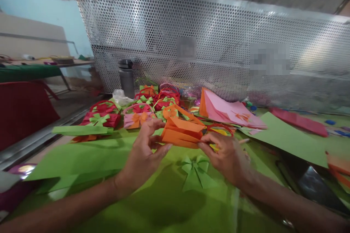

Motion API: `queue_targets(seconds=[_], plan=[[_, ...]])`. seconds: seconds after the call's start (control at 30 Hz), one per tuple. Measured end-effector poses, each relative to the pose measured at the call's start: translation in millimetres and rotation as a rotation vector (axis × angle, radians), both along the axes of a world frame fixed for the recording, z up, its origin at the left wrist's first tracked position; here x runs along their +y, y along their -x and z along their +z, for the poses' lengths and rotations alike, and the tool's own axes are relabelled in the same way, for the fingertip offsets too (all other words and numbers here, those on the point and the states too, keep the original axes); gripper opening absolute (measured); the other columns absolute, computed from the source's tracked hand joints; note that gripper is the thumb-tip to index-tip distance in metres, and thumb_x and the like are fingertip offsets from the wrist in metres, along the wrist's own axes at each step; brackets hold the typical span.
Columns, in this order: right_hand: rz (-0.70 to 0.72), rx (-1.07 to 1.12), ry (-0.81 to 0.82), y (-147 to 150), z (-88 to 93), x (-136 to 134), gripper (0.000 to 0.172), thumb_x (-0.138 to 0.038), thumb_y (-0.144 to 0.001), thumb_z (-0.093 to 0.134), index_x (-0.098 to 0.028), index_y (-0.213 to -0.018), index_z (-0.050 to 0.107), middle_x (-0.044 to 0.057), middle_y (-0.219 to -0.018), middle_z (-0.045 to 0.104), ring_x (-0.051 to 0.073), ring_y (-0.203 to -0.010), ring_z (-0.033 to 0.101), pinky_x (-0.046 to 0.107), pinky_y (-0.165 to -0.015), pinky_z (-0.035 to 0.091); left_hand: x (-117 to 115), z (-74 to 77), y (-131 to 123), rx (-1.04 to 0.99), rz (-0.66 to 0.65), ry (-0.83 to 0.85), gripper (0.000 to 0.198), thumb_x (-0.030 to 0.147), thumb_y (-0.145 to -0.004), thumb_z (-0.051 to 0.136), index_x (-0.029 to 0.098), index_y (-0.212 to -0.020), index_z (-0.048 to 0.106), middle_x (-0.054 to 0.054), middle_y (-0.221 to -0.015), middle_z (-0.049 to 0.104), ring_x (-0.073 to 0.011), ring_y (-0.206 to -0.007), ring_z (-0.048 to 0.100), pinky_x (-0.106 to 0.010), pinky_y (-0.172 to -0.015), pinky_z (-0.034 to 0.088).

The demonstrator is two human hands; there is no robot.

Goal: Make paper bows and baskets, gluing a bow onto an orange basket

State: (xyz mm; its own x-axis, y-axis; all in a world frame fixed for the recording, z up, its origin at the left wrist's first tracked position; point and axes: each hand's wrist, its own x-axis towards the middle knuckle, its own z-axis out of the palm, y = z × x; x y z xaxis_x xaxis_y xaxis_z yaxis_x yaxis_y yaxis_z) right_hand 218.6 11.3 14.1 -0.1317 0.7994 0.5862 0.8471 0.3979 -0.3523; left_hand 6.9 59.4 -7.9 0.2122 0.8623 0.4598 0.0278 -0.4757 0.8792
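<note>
An orange paper bag [182, 131] with a folded strip handle is held up over the green table surface, tilted so its folds face me. My left hand [149, 143] pinches its left end between thumb and fingers. My right hand [225, 153] grips the lower right corner, and a thin pale stick-like thing pokes out beside its knuckles. Below the bag, on the green surface, lies a green paper bow [197, 171] with two tails. Red scissor-like handles [220, 126] and something yellow show partly behind my right hand.
Finished-looking small paper bags [109, 119] with bows stand at the back left, near a grey bottle [127, 80]. Green paper sheets [90, 158] lie left; a pink folded paper [226, 111], another green sheet [295, 138] and a dark phone-like slab [311, 182] lie right. A perforated metal panel [218, 32] rises behind.
</note>
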Motion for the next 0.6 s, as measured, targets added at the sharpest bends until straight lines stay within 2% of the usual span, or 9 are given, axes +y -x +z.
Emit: queue_targets(seconds=[0.1, 0.2, 0.3, 0.37, 0.47, 0.6], plan=[[-0.027, 0.01, 0.024, -1, 0.3, 1, 0.013, -0.022, -0.082, 0.057, -0.018, -0.07, 0.061, -0.001, -0.064, 0.066, 0.013, -0.057, 0.06, 0.024, -0.055, 0.039, 2, -3.4, 3, 0.07, 0.032, -0.134, 0.032, 0.018, -0.081, 0.06, 0.026, -0.109, 0.047, -0.004, -0.12, 0.053, -0.0165, -0.094, 0.063, -0.028, -0.073, 0.057], [-0.039, 0.0, 0.048, -1, -1.0, 1, 0.015, -0.022, -0.082, 0.056, -0.018, -0.068, 0.061, 0.0, -0.063, 0.066, 0.014, -0.057, 0.06, 0.024, -0.055, 0.038, 4, -5.4, 6, 0.239, 0.046, -0.376, 0.022, 0.014, -0.084, 0.056, 0.025, -0.103, 0.054, -0.005, -0.124, 0.052, -0.0197, -0.106, 0.058, -0.026, -0.07, 0.056], [-0.003, -0.056, 0.038, 1, -3.6, 0, 0.018, -0.021, -0.086, 0.053, -0.017, -0.07, 0.061, 0.0, -0.063, 0.064, 0.014, -0.058, 0.059, 0.025, -0.056, 0.037, 4, -5.9, 8, 0.404, 0.075, -0.532, 0.028, 0.011, -0.085, 0.054, 0.025, -0.109, 0.058, -0.008, -0.132, 0.049, -0.0236, -0.118, 0.052, -0.029, -0.075, 0.057], [0.027, -0.111, 0.013, 2, -5.5, -2, 0.021, -0.02, -0.088, 0.05, -0.015, -0.073, 0.062, 0.002, -0.065, 0.064, 0.015, -0.06, 0.059, 0.026, -0.058, 0.036, 4, -5.5, 9, 0.457, 0.103, -0.56, 0.032, 0.012, -0.085, 0.054, 0.024, -0.115, 0.057, -0.01, -0.134, 0.047, -0.0242, -0.116, 0.053, -0.036, -0.084, 0.055], [0.051, -0.176, -0.009, 3, -7.8, -4, 0.022, -0.017, -0.09, 0.047, -0.014, -0.075, 0.062, 0.003, -0.066, 0.062, 0.015, -0.06, 0.058, 0.027, -0.059, 0.036, 5, -4.3, 9, 0.498, 0.108, -0.571, 0.028, 0.012, -0.085, 0.055, 0.022, -0.111, 0.059, -0.012, -0.135, 0.045, -0.0248, -0.116, 0.054, -0.044, -0.095, 0.048], [0.076, -0.235, -0.046, 3, -10.1, -5, 0.022, -0.014, -0.09, 0.046, -0.013, -0.077, 0.063, 0.004, -0.066, 0.062, 0.016, -0.06, 0.057, 0.027, -0.059, 0.035, 8, -2.7, 8, 0.501, 0.094, -0.578, 0.023, 0.008, -0.083, 0.055, 0.019, -0.102, 0.061, -0.012, -0.138, 0.042, -0.0259, -0.126, 0.044, -0.044, -0.102, 0.042]])
